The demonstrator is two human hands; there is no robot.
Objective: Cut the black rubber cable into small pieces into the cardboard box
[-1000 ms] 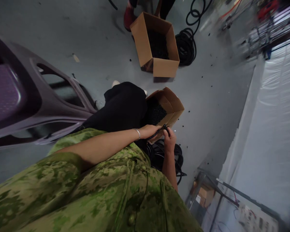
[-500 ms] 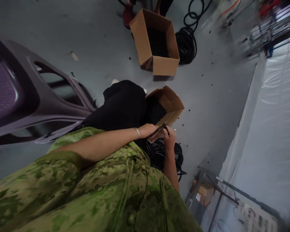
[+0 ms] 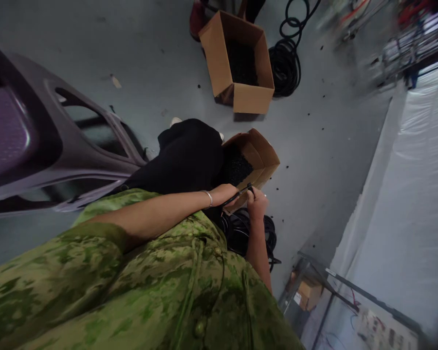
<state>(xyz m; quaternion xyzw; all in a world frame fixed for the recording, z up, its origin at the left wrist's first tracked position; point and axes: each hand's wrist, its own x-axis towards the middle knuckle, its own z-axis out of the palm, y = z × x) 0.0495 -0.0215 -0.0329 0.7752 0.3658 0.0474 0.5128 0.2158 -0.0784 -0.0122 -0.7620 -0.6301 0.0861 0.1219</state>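
Note:
My left hand (image 3: 224, 193), with a silver bracelet at the wrist, is closed around a thin black cable (image 3: 237, 194). My right hand (image 3: 257, 204) pinches the same cable at its end, close beside the left. Both hands are held just in front of an open cardboard box (image 3: 264, 158) filled with small black parts. A coil of black cable (image 3: 248, 233) lies on the floor below my hands. My green camouflage shirt fills the lower part of the view, and my black trouser leg lies left of the box.
A second open cardboard box (image 3: 250, 97) with black parts stands farther off, next to another black cable coil (image 3: 286, 63). A purple plastic chair (image 3: 40, 150) is at left. Another person's red shoe (image 3: 197, 19) shows at top. White sheeting (image 3: 416, 194) and a metal frame (image 3: 350, 287) are at right.
Both hands have stayed together on the cable, shifting slightly upward in the view. The camera has drifted a little.

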